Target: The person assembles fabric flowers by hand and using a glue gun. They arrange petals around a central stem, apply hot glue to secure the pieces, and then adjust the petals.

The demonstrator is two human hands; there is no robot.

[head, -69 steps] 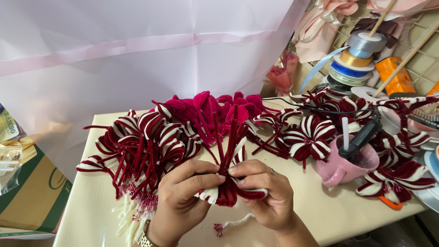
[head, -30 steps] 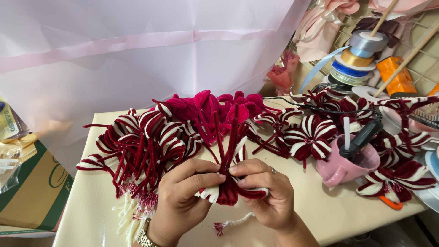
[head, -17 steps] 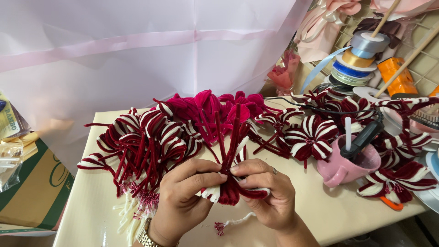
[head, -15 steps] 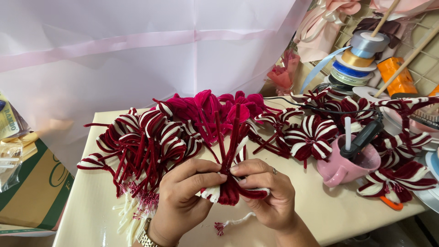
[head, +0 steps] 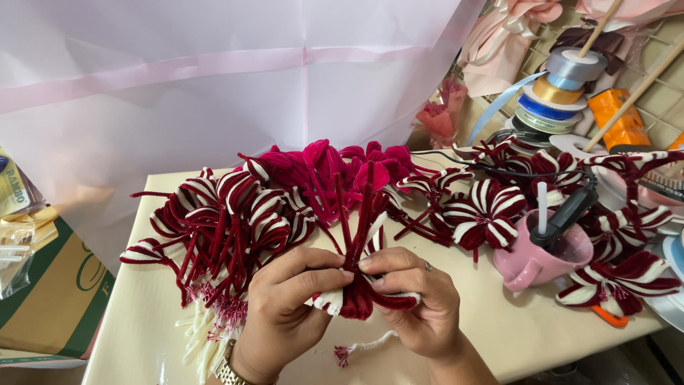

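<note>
My left hand and my right hand meet over the front of a cream table. Together they pinch a dark red and white pipe-cleaner flower, its red stems sticking upward between my fingers. A small red-tipped white stamen lies just below the flower on the table. A metal watch sits on my left wrist.
A heap of finished red and white pipe-cleaner flowers lies to the left, more to the right. A pink cup holds a glue gun. Ribbon spools stand at the back right. A cardboard box sits at left.
</note>
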